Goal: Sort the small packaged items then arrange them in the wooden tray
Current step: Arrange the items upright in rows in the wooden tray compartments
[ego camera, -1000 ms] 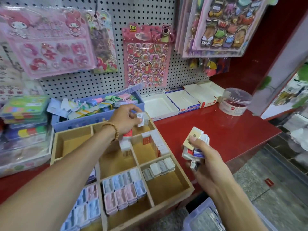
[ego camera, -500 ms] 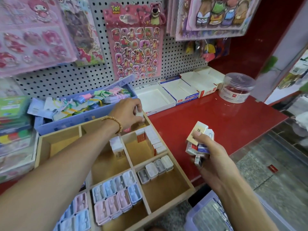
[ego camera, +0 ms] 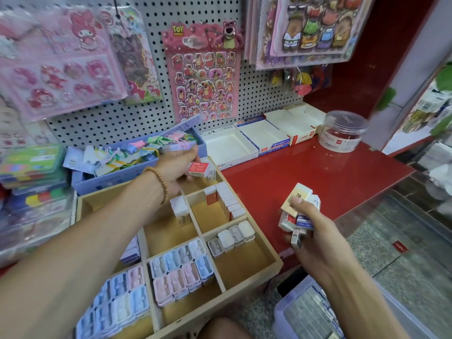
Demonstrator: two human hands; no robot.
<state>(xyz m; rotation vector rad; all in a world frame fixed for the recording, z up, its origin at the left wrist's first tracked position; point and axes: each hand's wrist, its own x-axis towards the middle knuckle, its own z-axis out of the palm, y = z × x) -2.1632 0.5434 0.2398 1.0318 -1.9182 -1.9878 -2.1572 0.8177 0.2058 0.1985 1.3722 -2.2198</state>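
A person's left hand point(ego camera: 175, 167), a bead bracelet point(ego camera: 159, 183) on its wrist, reaches over the far end of a wooden tray point(ego camera: 247, 285) and pinches a small red and white packet point(ego camera: 198, 169) in its fingertips. Just below the packet lies the tray's far right compartment. Nearer than that hand, two compartments hold upright white packets point(ego camera: 231, 201); the ones closest to the person hold rows of pastel cases point(ego camera: 179, 267). To the right, off the tray's edge and over the red table point(ego camera: 305, 172), the right hand point(ego camera: 315, 231) grips a mixed bundle of packets point(ego camera: 297, 209), thumb pressed on a beige one on top. Beyond the left hand sits a blue bin point(ego camera: 102, 182) of coloured clips.
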